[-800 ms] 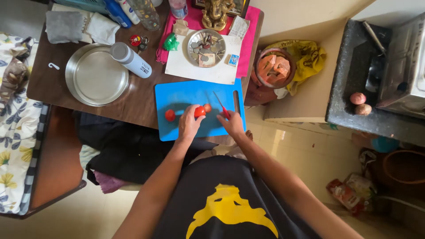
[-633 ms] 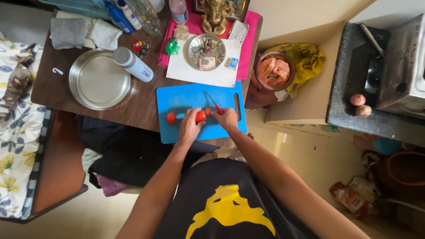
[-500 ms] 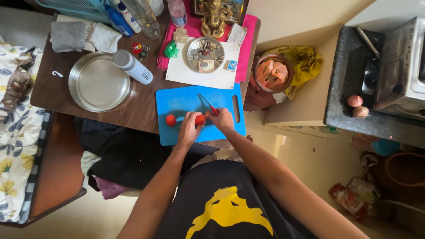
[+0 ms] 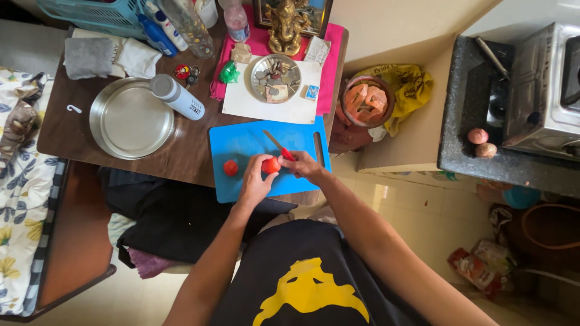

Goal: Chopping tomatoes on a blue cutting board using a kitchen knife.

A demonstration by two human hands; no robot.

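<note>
A blue cutting board (image 4: pixel 248 145) lies at the near edge of a brown wooden table (image 4: pixel 187 151). My left hand (image 4: pixel 255 181) pinches a small red tomato (image 4: pixel 271 165) on the board. My right hand (image 4: pixel 304 166) grips a red-handled knife (image 4: pixel 278 145), whose blade points away toward the far left over the board, just beside the held tomato. A second red tomato (image 4: pixel 231 168) rests loose on the board to the left of my left hand.
A round steel plate (image 4: pixel 130 118) and a lying white bottle (image 4: pixel 177 96) sit left of the board. Behind it are a white sheet, a steel dish of coins (image 4: pixel 275 77), a pink cloth and a brass figurine (image 4: pixel 286 24). A stove (image 4: pixel 544 84) stands right.
The knife blade has swung from lying toward the right of the board to pointing far-left next to the held tomato. My left hand stays on the tomato.
</note>
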